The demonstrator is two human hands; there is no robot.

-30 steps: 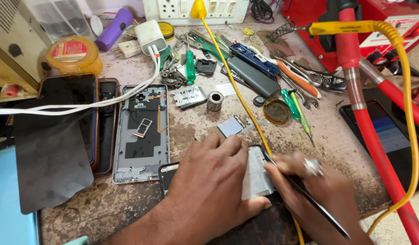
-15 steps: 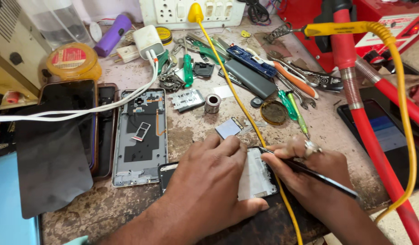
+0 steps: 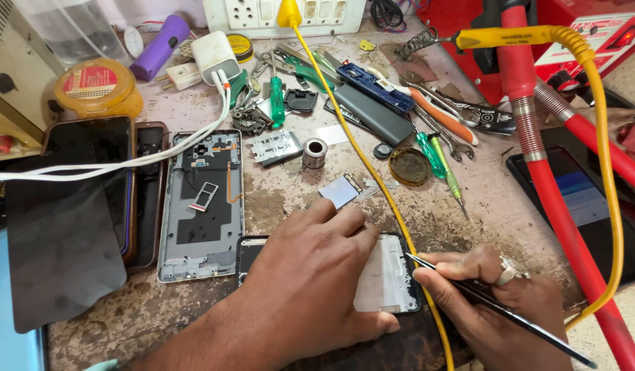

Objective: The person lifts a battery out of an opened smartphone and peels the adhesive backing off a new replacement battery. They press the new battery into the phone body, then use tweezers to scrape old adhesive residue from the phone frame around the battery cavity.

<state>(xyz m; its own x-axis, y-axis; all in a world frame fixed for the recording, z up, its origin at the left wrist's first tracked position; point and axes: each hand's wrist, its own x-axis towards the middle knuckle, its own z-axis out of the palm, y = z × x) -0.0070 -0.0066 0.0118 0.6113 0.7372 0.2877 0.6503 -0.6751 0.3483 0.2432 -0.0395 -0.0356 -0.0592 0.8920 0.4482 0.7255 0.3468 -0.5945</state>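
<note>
- Scuffed and stained, the desk (image 3: 469,213) is strewn with repair clutter: screwdrivers, pliers, a small solder spool (image 3: 315,152), a round tin (image 3: 409,166) and a loose metal shield plate (image 3: 339,191), all within easy reach of the work.
- Left hand (image 3: 310,275) lies flat over the opened phone (image 3: 393,278), fingers spread and pressed down together on it, seemingly to keep it from sliding (the phone sits at the near edge of the desk, just before the person).
- Right hand (image 3: 499,302) pinches black tweezers (image 3: 496,312) like a pen, fingers clamped on the shaft, the tip aimed at the phone's right edge; whether the tip touches cannot be told.
- A yellow cable (image 3: 372,172) runs from the socket strip across the desk and over the phone's right side.
- A stripped phone back frame (image 3: 202,206) with a loose card tray lies to the left, beside two dark phones under a white cable.
- Most of the opened phone is hidden under the left hand; the tweezers' rear end runs out of view.
</note>
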